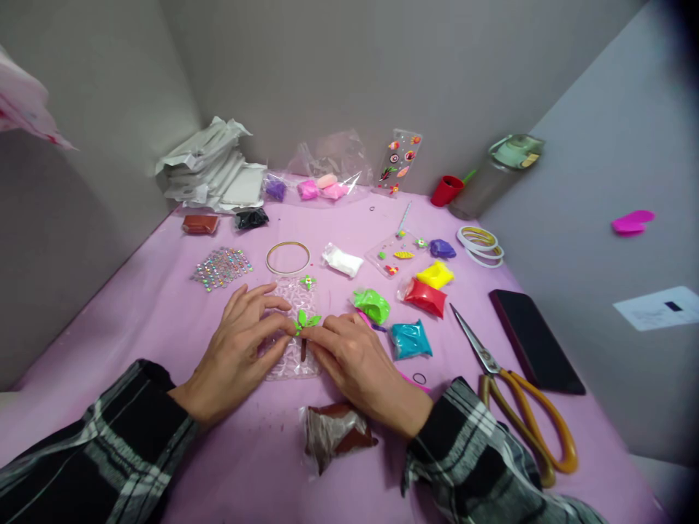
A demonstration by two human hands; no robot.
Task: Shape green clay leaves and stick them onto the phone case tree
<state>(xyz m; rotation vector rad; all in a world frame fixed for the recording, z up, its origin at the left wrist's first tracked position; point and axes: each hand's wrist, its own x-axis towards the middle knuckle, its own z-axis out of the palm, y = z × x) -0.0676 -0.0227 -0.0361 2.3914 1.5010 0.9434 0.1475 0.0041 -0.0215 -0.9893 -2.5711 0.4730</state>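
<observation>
Green leaf-shaped clay pieces (306, 319) top a thin brown clay strip (303, 350) on a clear patterned case (292, 367). My left hand (237, 342) has its thumb and index fingertips at the left edge of the leaves, other fingers spread over the case. From the right, my right hand (363, 364) touches the leaves with its index fingertip, its fingers bent together; whether it pinches anything is hidden. A small green flower (308, 282) sits at the case's top edge. Below lies an open packet of brown clay (338, 435).
Packets of green (372, 306), teal (411, 340), red (424, 297) and yellow clay lie right of my hands. Scissors (491, 364) and a phone (538, 342) are farther right. Rhinestones (223, 268) lie left; a bottle (494, 178) and red cup (447, 191) stand behind.
</observation>
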